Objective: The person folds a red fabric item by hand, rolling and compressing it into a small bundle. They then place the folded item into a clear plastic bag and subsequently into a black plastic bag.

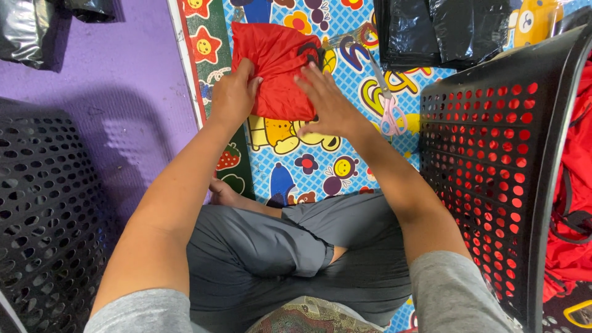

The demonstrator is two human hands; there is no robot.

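Both hands press the red cloth [274,68] — left hand [233,95], right hand [330,102].

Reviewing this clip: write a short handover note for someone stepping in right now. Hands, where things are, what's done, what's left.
Left hand: flat on the left edge of the red cloth, pressing it down.
Right hand: spread flat on its right side.
The cloth lies bunched and partly folded on the patterned mat.
Scissors lie to the right, untouched.
Black basket on the right holds more red cloth.
Black bags lie at the top.
Left: finish the fold.
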